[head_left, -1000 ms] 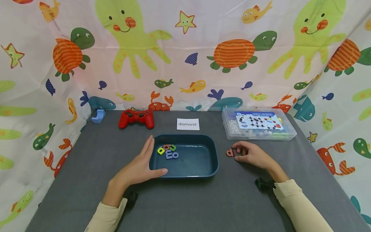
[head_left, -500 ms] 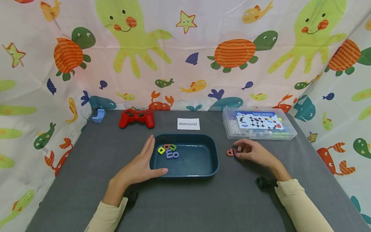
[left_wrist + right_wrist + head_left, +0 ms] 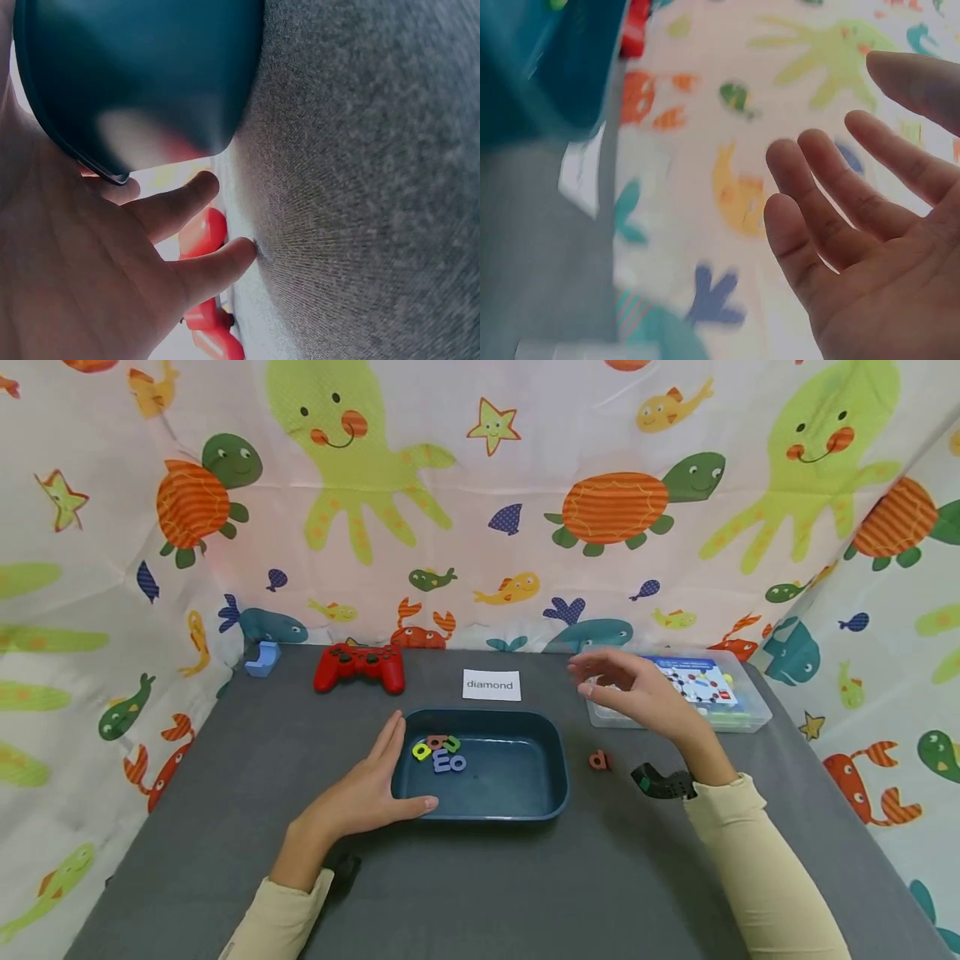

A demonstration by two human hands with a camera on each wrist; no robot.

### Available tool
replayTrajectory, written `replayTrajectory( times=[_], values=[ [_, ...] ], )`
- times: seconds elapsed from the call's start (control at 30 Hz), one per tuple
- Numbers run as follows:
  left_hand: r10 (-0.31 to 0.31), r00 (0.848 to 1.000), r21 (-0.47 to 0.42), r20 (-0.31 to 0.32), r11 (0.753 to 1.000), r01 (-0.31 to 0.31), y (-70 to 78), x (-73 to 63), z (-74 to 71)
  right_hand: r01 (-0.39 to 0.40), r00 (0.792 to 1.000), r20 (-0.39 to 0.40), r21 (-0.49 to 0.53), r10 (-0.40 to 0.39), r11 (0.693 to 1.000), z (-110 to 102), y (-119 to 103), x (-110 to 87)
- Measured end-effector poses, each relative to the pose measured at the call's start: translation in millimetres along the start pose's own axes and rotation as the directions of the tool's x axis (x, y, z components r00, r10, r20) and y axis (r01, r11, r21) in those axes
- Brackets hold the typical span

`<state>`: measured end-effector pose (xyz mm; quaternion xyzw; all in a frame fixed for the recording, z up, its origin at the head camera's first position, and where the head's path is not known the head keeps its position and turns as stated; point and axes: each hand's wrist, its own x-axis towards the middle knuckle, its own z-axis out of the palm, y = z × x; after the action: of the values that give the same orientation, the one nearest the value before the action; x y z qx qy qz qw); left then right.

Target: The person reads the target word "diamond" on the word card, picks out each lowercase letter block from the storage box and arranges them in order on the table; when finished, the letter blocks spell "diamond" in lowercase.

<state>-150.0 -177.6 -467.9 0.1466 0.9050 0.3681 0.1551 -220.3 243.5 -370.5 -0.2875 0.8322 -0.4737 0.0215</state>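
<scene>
A dark teal tray [image 3: 517, 817] stands mid-table with several small coloured letters at its left end, among them a yellow letter [image 3: 422, 751], a blue-purple m [image 3: 441, 762] and a blue-purple o [image 3: 457, 762]. My left hand [image 3: 365, 795] rests against the tray's left end, fingers straight along the outside and thumb across the front rim. In the left wrist view, two fingers reach down beside the tray wall. My right hand [image 3: 637, 693] is raised in front of the clear box, fingers loosely bent; the right wrist view shows its palm bare. A reddish letter d [image 3: 599, 761] lies right of the tray.
Behind the tray lies a white card [image 3: 491, 685] reading "diamond". A red game controller [image 3: 360, 667] and a light-blue block [image 3: 262, 659] sit at the back left. The clear plastic box [image 3: 738, 714] is at the back right, partly hidden by my right hand. A printed curtain [image 3: 465, 543] hangs behind.
My right hand has left the reddish letters beside the tray and risen up and away toward the box. The left hand stays at the tray. The view has shifted slightly.
</scene>
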Motion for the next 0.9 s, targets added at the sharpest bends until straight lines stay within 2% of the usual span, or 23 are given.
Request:
replayTrajectory(
  times=[0.1, 0.2, 0.43, 0.57, 0.9],
  values=[
    [-0.006, 1.0, -0.003, 0.008, 1.0, 0.006, -0.4, -0.1, 3.3, 0.078, 0.997, 0.021, 0.038, -0.079, 0.996, 14.5, -10.7, 17.5],
    [-0.007, 1.0, -0.007, 0.013, 1.0, 0.007, -1.2, -0.2, 7.4, 0.117, 0.992, 0.043, 0.074, -0.121, 0.99, 32.2, -16.4, 29.9],
    [-0.014, 1.0, -0.023, 0.006, 1.0, 0.014, 0.0, -0.2, 11.1, 0.129, 0.983, 0.118, 0.108, -0.141, 0.986, 71.8, -16.5, 50.5],
    [-0.018, 1.0, -0.025, -0.003, 1.0, 0.017, -0.3, 0.2, 7.9, 0.152, 0.973, 0.155, 0.138, -0.173, 0.979, 90.0, -11.9, 63.0],
    [-0.006, 1.0, -0.032, -0.013, 0.999, 0.005, 0.0, -2.3, 0.6, 0.132, 0.95, 0.252, 0.202, -0.182, 0.971, 132.2, -9.3, 85.7]
  ],
)
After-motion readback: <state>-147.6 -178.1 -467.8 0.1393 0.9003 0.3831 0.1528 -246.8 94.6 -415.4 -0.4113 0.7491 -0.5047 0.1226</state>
